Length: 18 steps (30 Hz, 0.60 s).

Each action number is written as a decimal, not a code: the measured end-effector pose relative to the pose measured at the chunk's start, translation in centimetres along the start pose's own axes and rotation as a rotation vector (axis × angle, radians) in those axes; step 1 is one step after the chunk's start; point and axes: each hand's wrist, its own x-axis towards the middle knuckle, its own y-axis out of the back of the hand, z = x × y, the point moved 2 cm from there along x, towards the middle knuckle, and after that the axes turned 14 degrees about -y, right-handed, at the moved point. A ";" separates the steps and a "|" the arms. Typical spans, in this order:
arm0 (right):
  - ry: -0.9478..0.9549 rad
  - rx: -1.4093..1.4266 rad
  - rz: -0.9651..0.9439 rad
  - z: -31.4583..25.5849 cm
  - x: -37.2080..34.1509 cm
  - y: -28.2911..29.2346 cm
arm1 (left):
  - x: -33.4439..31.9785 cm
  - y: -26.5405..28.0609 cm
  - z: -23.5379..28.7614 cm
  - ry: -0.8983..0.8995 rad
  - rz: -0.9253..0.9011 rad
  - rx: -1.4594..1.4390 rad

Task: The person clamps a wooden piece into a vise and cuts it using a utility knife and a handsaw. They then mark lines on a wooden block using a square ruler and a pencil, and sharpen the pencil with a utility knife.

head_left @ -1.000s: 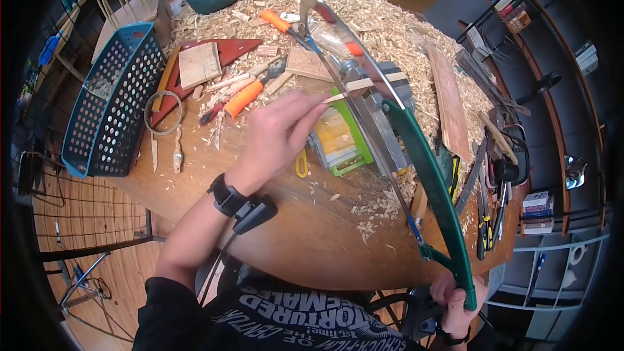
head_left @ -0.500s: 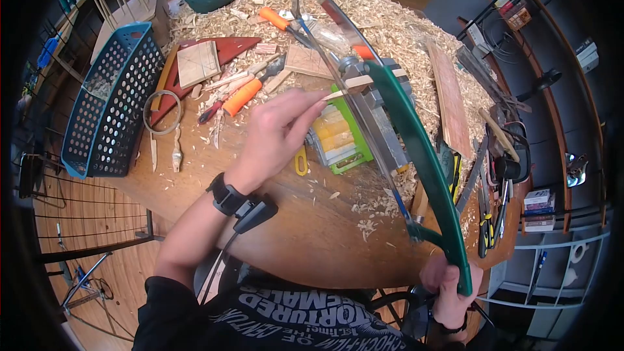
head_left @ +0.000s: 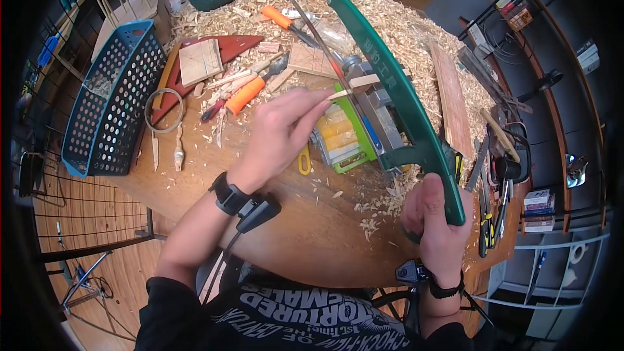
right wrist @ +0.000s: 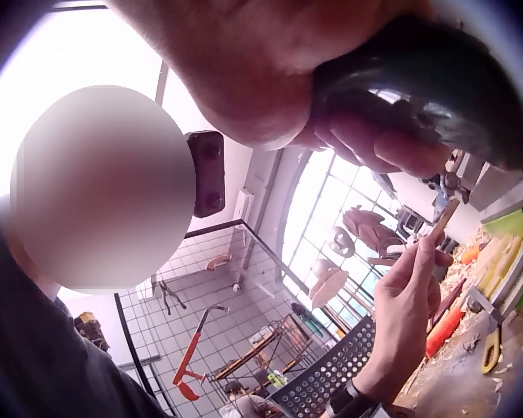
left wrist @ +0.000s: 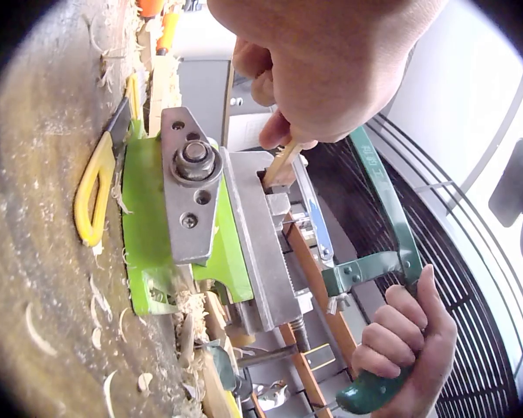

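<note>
My right hand (head_left: 439,231) grips the green hacksaw (head_left: 395,81) lower right of frame, left hand (head_left: 276,133) pinches the wood strip (head_left: 340,94) near centre.

Wood strip (head_left: 364,81) in vise (head_left: 390,132), saw (head_left: 404,101) across it; basket (head_left: 117,127) far left, plank (head_left: 450,97) right of vise.

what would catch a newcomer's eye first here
Probably the green hacksaw, slanting past the vise, its handle in the fingers of the right hand. Next, the wooden stick pinched by the left hand at the vise, then wood shavings spread over the table's far side.
</note>
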 end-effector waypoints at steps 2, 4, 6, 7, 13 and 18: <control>-0.007 -0.098 0.048 -0.2 -0.2 -0.2 | 0.1 0.0 0.1 0.019 -0.015 0.011; 0.033 -0.128 0.034 0.1 -0.3 -0.5 | 0.0 0.1 0.1 0.022 -0.035 0.028; 0.073 -0.155 0.015 0.1 -0.4 -0.8 | -0.2 0.2 0.0 0.027 -0.057 0.050; 0.041 -0.139 0.015 -0.2 -0.5 -0.9 | -0.1 0.2 0.1 0.016 -0.049 0.055; -0.014 -0.066 -0.021 0.4 -0.3 -0.4 | 0.0 0.4 0.2 0.004 -0.064 0.113; 0.023 -0.107 -0.067 0.6 -0.3 -0.4 | 0.0 0.5 0.2 0.003 -0.072 0.142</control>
